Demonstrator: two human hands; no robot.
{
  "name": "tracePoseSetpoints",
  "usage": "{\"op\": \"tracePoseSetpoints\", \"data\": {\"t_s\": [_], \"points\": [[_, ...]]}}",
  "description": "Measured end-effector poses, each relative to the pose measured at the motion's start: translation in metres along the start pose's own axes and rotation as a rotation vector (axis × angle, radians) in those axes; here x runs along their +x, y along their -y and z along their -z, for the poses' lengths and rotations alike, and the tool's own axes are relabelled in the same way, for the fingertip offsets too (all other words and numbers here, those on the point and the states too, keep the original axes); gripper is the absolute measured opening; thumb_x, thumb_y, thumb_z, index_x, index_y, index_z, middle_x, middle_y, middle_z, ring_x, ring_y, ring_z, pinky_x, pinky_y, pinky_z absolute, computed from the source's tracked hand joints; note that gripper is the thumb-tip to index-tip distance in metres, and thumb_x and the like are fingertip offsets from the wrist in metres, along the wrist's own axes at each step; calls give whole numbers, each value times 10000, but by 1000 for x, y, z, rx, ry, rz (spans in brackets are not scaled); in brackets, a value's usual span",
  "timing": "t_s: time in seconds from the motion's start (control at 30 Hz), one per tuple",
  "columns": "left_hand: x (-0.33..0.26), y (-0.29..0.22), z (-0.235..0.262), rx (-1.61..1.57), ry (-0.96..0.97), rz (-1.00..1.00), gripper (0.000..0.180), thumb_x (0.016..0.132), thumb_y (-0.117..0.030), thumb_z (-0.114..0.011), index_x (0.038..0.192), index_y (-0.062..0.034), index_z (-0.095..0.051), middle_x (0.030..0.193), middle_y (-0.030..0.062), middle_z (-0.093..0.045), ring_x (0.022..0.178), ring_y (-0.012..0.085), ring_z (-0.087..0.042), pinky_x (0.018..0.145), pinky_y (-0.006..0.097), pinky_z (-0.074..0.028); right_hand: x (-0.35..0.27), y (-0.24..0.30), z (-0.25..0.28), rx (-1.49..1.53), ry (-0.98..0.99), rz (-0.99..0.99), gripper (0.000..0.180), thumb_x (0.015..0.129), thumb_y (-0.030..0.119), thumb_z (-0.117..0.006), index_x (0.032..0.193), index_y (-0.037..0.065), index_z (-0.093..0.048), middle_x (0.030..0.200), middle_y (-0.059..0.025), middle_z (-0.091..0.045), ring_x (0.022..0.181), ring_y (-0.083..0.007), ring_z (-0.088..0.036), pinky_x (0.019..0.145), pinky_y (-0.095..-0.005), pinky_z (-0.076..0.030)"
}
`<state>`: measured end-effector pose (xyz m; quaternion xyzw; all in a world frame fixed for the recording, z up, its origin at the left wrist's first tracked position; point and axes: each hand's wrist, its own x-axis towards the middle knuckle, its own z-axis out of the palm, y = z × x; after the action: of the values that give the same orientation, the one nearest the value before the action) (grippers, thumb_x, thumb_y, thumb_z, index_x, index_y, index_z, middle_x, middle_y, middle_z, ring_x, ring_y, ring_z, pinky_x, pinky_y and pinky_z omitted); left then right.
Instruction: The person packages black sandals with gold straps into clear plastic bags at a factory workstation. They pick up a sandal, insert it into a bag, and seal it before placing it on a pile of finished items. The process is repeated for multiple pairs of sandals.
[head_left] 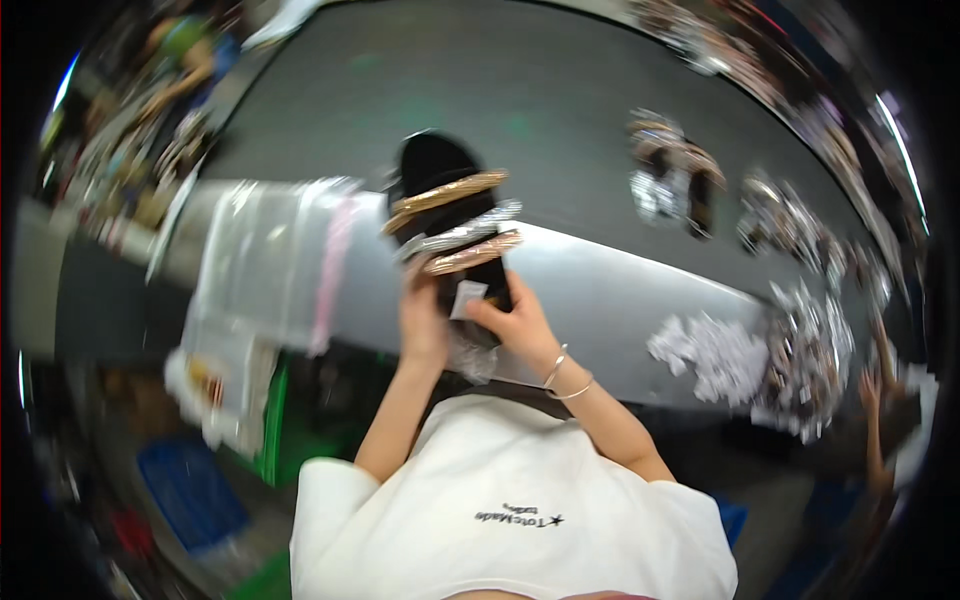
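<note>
A black, flat shoe, apparently a sandal (440, 217), is held between a person's left hand (422, 318) and right hand (524, 322), its rounded end pointing away from the wearer's body. Three shiny bands cross it, slightly slanted: gold nearest the rounded end, then silver, then rose gold. From here I see a small white tag (469, 297) near its close end, under the right thumb; the details blur.
</note>
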<state>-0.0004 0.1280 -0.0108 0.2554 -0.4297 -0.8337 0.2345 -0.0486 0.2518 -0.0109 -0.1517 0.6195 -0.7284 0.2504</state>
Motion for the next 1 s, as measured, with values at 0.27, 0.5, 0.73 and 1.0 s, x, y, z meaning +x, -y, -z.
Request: {"op": "tracePoseSetpoints", "data": {"t_s": [0.27,0.5,0.73,1.0], "points": [[60,-107,112,665,287,-567,420,935,-286,-421,1186,35,-526,1257,160,-532,1221,246,-454,1037,330,-312,53,35,-64,159,247,97,494,794,286,-732,1124,-19,-529,962,-31,-610,817,-82,-549,730,-240,-465],[142,-99,206,1448,120,-927,179,872,-140,-545,1030,-61,-574,1079,152,-627,1063,346,-578,915,380,-445,100,13,-71,-954,386,-54,625,774,516,-642,1045,-41,-559,885,-224,-651,829,-323,-649,750,-391,-489],[157,-142,213,746,-207,-530,121,913,-123,-482,953,-17,-526,1051,115,-658,910,211,-621,858,344,-461,80,-11,-70,-677,182,-63,605,774,510,-641,1012,-42,-571,894,-250,-646,849,-361,-643,751,-406,-484],[89,-198,116,1246,343,-632,173,927,-146,-430,944,1,-518,1081,115,-647,956,170,-592,846,300,-448,61,-18,-80,2,326,-344,425,820,356,-688,952,-38,-599,775,-37,-608,693,-75,-554,606,-239,-448]]}}
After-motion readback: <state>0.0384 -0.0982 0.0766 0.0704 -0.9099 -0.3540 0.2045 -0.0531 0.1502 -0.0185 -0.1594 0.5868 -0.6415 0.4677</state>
